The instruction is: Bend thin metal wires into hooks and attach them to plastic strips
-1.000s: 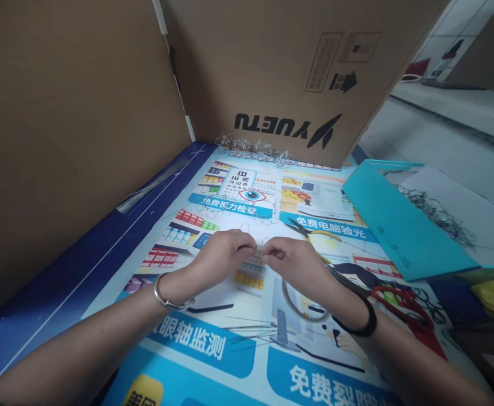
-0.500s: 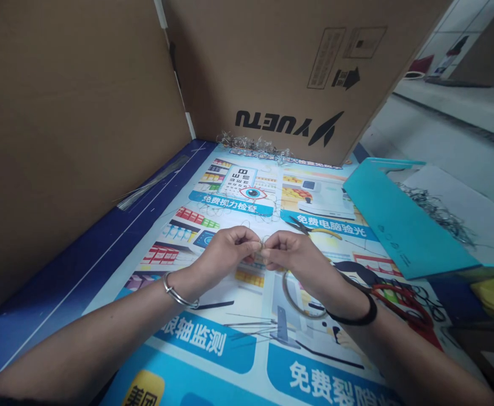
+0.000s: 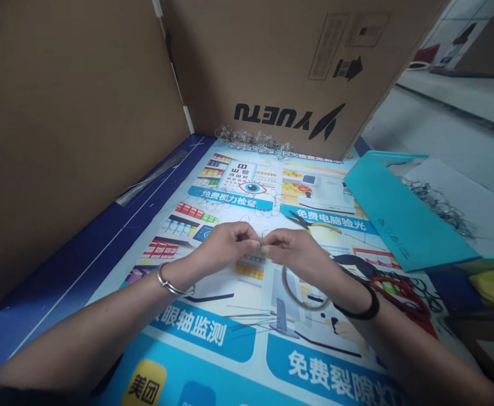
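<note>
Over the printed sheet, my left hand and my right hand meet fingertip to fingertip. Both are closed in a pinch on a thin wire, which curves up in small loops above the fingers. Most of what lies between the fingertips is hidden. Just beyond my right hand lie pliers with yellow handles. Partly under my right forearm is a round ring. Several straight thin wires rest on the sheet nearer to me.
Cardboard panels wall off the back and left. At their foot lies a tangle of thin wires. A strip of straight wires is at left. On the right are a teal folder, a wire heap and red-handled scissors.
The view has shifted slightly. Both hands stay pinched together at nearly the same spot, with small finger movements, and the wire loop above them shows a little more.
</note>
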Action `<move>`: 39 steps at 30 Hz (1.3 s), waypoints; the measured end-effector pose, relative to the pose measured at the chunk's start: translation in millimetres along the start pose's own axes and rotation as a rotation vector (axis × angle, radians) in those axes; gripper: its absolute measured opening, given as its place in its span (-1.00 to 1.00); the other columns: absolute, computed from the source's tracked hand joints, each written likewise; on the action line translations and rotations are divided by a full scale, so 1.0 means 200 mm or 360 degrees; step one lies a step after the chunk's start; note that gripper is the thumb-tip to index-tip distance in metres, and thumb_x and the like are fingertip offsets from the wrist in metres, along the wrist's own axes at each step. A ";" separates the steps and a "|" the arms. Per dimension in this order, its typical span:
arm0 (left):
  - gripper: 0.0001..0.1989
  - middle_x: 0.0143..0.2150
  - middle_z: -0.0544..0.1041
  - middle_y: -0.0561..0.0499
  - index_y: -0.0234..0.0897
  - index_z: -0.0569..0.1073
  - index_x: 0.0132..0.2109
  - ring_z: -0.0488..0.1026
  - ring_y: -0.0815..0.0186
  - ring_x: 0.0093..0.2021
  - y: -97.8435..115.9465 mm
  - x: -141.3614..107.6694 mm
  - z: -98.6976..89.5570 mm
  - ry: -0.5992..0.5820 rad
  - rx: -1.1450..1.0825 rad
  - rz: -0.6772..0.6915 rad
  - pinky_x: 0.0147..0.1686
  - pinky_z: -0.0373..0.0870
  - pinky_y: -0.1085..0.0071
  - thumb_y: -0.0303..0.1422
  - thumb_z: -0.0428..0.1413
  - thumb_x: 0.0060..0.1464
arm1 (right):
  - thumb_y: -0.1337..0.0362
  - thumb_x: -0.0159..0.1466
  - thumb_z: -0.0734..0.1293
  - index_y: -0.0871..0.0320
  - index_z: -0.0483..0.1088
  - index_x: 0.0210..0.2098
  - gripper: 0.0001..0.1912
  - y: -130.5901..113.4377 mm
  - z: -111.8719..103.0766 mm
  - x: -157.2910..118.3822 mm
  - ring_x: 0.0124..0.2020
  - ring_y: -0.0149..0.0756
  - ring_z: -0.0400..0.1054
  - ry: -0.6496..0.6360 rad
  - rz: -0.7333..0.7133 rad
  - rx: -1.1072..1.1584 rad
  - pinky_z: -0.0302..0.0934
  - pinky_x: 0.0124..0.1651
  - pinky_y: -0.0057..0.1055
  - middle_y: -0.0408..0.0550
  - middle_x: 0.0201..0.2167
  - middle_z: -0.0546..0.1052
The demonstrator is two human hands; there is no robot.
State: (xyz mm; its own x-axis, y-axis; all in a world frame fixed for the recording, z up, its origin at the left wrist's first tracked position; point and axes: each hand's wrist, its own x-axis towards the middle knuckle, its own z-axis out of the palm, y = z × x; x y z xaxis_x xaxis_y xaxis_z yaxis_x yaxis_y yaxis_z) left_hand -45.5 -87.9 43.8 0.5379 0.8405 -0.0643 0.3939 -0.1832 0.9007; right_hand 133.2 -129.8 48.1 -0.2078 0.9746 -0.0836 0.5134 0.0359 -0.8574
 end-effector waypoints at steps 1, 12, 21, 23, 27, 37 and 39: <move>-0.91 -0.50 0.44 0.09 -0.33 0.45 -0.39 0.35 0.44 -0.47 0.00 0.00 -0.01 -0.0008 0.0185 0.0040 -0.46 0.27 0.52 -0.42 0.06 -0.01 | 0.29 0.17 0.25 0.17 0.43 -0.41 -0.87 -0.01 -0.01 -0.01 -0.47 -0.43 0.28 0.0001 -0.0075 -0.0299 0.07 -0.42 -0.48 -0.16 -0.50 0.45; -0.82 -0.48 0.48 0.00 -0.30 0.43 -0.44 0.29 0.36 -0.53 -0.01 -0.04 -0.01 -0.0195 0.1325 0.0257 -0.55 0.01 0.45 -0.50 -0.06 -0.03 | 0.58 0.06 0.26 0.21 0.39 -0.53 -0.81 -0.16 0.12 -0.24 -0.52 -0.38 0.27 -0.0621 -0.0676 -0.1609 -0.16 -0.53 -0.41 -0.06 -0.52 0.46; -0.78 -0.42 0.50 -0.08 -0.32 0.43 -0.30 0.35 0.30 -0.52 -0.04 -0.07 0.03 -0.0122 0.1633 0.0367 -0.56 0.04 0.43 -0.45 -0.11 0.10 | 0.56 0.03 0.30 0.21 0.39 -0.47 -0.85 -0.12 0.22 -0.29 -0.48 -0.28 0.29 -0.0500 -0.0826 -0.1876 0.00 -0.52 -0.38 0.00 -0.48 0.46; -0.77 -0.43 0.50 -0.09 -0.32 0.43 -0.29 0.37 0.29 -0.52 -0.04 -0.07 0.04 -0.0138 0.1646 0.0343 -0.55 0.06 0.42 -0.44 -0.12 0.11 | 0.56 0.03 0.29 0.23 0.40 -0.46 -0.85 -0.13 0.25 -0.30 -0.48 -0.25 0.29 -0.0468 -0.0832 -0.1940 0.01 -0.52 -0.36 0.04 -0.49 0.45; -0.77 -0.46 0.49 -0.09 -0.32 0.43 -0.26 0.38 0.27 -0.52 -0.01 -0.06 0.02 -0.0180 0.1659 0.0231 -0.56 0.06 0.42 -0.39 -0.11 0.11 | 0.52 0.04 0.28 0.24 0.38 -0.53 -0.89 -0.16 0.31 -0.30 -0.54 -0.23 0.25 -0.0443 -0.0869 -0.1993 -0.04 -0.57 -0.36 0.05 -0.56 0.40; -0.76 -0.40 0.52 -0.01 -0.28 0.44 -0.34 0.38 0.34 -0.44 0.13 -0.08 -0.14 -0.0502 0.1347 0.0294 -0.52 0.06 0.46 -0.31 -0.08 0.15 | 0.57 0.05 0.26 0.23 0.32 -0.46 -0.85 -0.06 0.25 -0.22 -0.52 -0.29 0.24 -0.0363 -0.1021 -0.1828 -0.12 -0.54 -0.39 0.00 -0.52 0.43; -0.76 -0.40 0.53 0.01 -0.27 0.46 -0.36 0.39 0.35 -0.43 0.16 -0.10 -0.15 -0.0693 0.1294 0.0379 -0.51 0.07 0.48 -0.34 -0.07 0.15 | 0.57 0.07 0.23 0.23 0.32 -0.44 -0.85 -0.07 0.22 -0.21 -0.52 -0.32 0.25 -0.0351 -0.0951 -0.1764 -0.16 -0.54 -0.39 0.00 -0.51 0.44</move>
State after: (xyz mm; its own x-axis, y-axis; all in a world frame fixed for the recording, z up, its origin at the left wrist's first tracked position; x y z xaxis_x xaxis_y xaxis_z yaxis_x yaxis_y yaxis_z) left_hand -65.7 -95.0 87.5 0.8365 0.5019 -0.2199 0.5479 -0.7613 0.3467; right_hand 97.7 -181.3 40.4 -0.7237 0.6901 -0.0065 0.6875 0.7217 0.0806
